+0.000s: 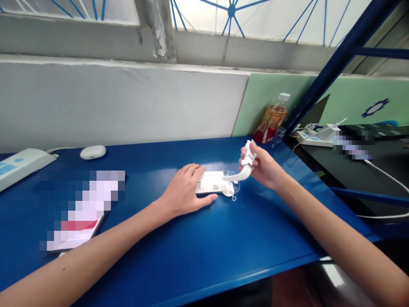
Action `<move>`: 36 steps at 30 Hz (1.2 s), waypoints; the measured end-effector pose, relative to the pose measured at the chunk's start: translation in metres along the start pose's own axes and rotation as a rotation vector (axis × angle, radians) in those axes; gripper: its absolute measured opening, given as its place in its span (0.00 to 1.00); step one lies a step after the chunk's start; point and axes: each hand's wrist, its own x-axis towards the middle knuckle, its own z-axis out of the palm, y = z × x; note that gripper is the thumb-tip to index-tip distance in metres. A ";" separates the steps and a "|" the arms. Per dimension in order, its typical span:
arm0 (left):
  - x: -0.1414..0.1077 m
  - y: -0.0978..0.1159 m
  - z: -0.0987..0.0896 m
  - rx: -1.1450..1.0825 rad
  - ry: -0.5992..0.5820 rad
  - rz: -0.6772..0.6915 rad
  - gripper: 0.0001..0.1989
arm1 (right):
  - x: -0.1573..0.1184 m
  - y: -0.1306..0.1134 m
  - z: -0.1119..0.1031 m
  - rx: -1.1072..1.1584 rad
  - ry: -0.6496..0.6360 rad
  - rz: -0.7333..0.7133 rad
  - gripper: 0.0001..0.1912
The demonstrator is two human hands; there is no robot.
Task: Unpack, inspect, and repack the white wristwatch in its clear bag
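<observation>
My left hand [187,189] lies over the left end of a flat white rectangular block [212,182] with small printed marks, thumb along its near side and fingers on its far side. At the block's right end are a clear plastic piece [235,175], a round white part [228,189] and a short bead chain [234,198]. My right hand [258,164] is raised just to the right, its fingers closed on the upper end of a thick white strap [242,174]. This strap curves down to the block's right end. Its exact kind is unclear.
A blurred-out phone [86,209] lies left on the blue desk [198,260]. Behind it are a white earbud case [93,152] and a power strip [24,164]. A drink bottle [271,119] leans back right, beside a blue metal post [319,89].
</observation>
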 end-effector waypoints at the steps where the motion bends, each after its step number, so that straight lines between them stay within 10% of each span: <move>1: 0.000 0.000 -0.001 -0.020 0.012 0.004 0.33 | 0.000 0.000 0.006 0.007 -0.029 0.015 0.20; 9: 0.001 0.015 -0.021 -0.319 0.139 0.198 0.15 | 0.015 0.001 0.054 0.082 -0.272 0.026 0.14; 15: 0.006 0.033 -0.031 -0.848 -0.033 -0.157 0.16 | 0.035 0.019 0.059 0.083 -0.217 -0.068 0.15; 23: 0.006 0.049 -0.023 -1.622 -0.243 -0.581 0.15 | 0.020 0.030 0.058 0.326 -0.445 0.112 0.23; 36: 0.006 0.056 -0.017 -1.789 -0.309 -0.718 0.18 | 0.010 0.025 0.061 0.287 -0.532 0.225 0.30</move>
